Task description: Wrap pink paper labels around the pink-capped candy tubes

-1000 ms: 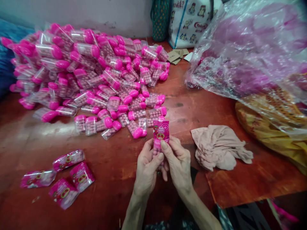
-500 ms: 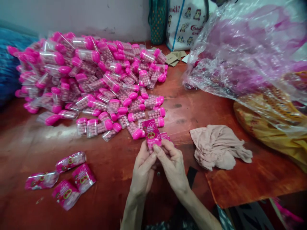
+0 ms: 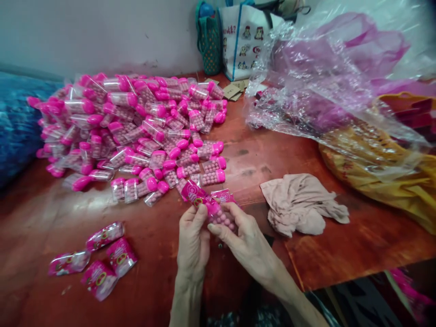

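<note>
My left hand (image 3: 193, 238) pinches a pink printed wrapper (image 3: 195, 193) between thumb and fingers. My right hand (image 3: 247, 238) is closed around a small clear bottle of pink candy balls (image 3: 224, 219), which meets the wrapper. How far the bottle sits inside the wrapper, I cannot tell. Just beyond my fingers lies more pink printed wrapper (image 3: 223, 196), partly hidden. To the left, several wrapped candy bottles (image 3: 121, 256) rest on the red table (image 3: 153, 290).
A large heap of pink-capped candy bottles (image 3: 136, 131) covers the back left. At right are a crumpled pale cloth (image 3: 303, 204), clear plastic sheeting (image 3: 293, 100) and a yellow bag (image 3: 368, 168). A white printed bag (image 3: 245, 43) stands by the wall, beside cardboard pieces (image 3: 235, 88).
The wrapper has tipped from upright to leaning left. My hands have drawn slightly apart, so the candy balls now show between them. The view has shifted a little.
</note>
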Available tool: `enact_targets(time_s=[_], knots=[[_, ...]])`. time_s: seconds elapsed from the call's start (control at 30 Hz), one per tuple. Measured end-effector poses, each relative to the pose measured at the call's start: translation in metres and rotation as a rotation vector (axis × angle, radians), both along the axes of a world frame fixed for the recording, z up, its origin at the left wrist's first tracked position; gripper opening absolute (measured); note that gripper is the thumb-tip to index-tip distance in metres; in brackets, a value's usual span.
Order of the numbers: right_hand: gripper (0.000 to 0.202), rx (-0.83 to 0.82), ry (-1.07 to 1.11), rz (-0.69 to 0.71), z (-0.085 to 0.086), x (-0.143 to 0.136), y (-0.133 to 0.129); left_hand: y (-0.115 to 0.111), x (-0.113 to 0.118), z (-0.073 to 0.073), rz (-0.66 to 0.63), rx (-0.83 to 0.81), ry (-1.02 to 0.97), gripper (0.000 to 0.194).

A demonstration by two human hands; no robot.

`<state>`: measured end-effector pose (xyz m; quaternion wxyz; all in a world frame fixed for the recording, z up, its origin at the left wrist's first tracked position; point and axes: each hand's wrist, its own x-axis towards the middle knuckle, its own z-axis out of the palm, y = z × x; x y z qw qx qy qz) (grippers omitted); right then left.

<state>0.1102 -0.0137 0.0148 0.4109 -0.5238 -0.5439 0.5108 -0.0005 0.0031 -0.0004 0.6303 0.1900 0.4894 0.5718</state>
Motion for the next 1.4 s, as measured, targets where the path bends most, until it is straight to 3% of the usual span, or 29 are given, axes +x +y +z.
enact_targets(time_s=[0.13,0.3,0.53,0.77,0.93,1.07,1.23,1.4], knots=[[0.022,0.061,-0.132,0.008,-0.005,-0.005,-0.007,0.001,0.000,0.002,-0.013,0.032,-0.045,0.016],[0.043,0.193,-0.258,-0.065,-0.016,-0.012,-0.019,0.000,0.001,0.006,-0.005,0.038,-0.008,0.016],[0.039,0.072,-0.144,0.120,-0.002,-0.006,-0.016,-0.004,-0.005,0.008,-0.057,0.060,0.027,0.019],[0.044,0.158,-0.220,0.034,0.006,-0.017,-0.024,-0.008,-0.009,0.014,-0.081,0.004,0.053,0.011],[0.033,0.130,-0.336,-0.001,-0.005,-0.026,-0.025,-0.008,-0.010,0.007,-0.022,0.012,-0.030,0.015],[0.031,0.129,-0.298,0.020,-0.001,-0.026,-0.017,-0.008,-0.011,0.000,-0.027,0.030,-0.108,0.022],[0.031,0.108,-0.165,0.076,0.009,-0.021,-0.007,-0.006,-0.011,0.002,-0.033,0.046,-0.016,0.021],[0.034,0.031,-0.198,0.045,0.001,-0.022,-0.019,-0.007,-0.009,0.006,-0.070,0.017,0.068,0.012]])
